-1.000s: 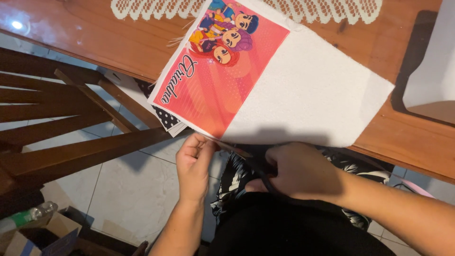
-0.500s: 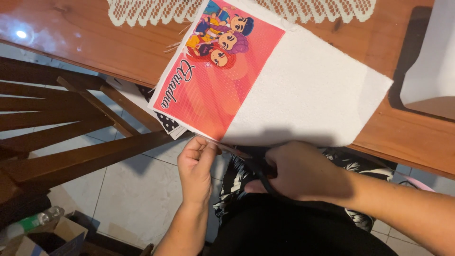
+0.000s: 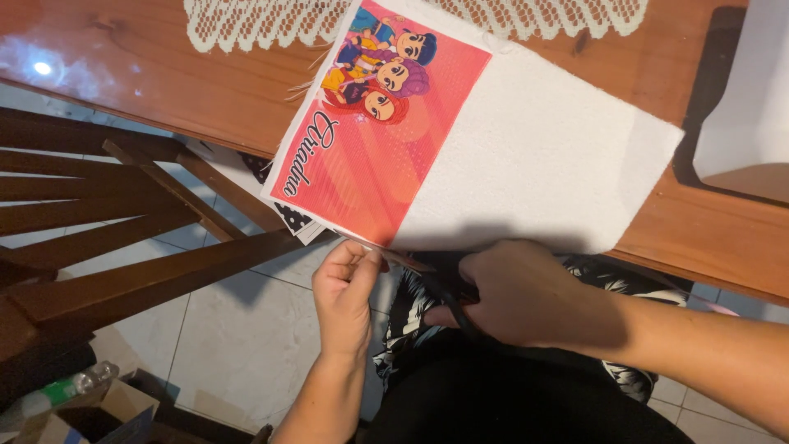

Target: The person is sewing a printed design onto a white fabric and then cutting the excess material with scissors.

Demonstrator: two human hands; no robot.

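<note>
Glossy reddish-brown wood fills the top of the view: a tabletop [image 3: 148, 74] seen from above, with a white lace doily [image 3: 246, 20] at 12 o'clock and pale tiled floor [image 3: 238, 345] below its edge. A white fabric sheet [image 3: 534, 177] lies slanted across the tabletop, its lower left corner hanging past the edge. Its left half carries a pink printed panel [image 3: 370, 164] with cartoon figures at the top.

At 6 o'clock, the left hand [image 3: 345, 292] reaches up from the bottom of the frame, wrist straight, palm turned away from the camera. Its fingers are drawn together, thumb and fingertips pinching the overhanging bottom edge of the sheet, just under the pink panel.

At 4 o'clock, the right hand [image 3: 526, 296] comes in from the lower right, forearm angled across the lap. It is curled shut around dark scissors [image 3: 448, 300], whose handles show beneath the fingers; the blades point toward 9 o'clock, meeting the sheet's edge beside the left fingertips.

A dark wooden chair [image 3: 115, 238] stands at 9 o'clock. Cardboard boxes [image 3: 90, 415] sit at 7 o'clock.
</note>
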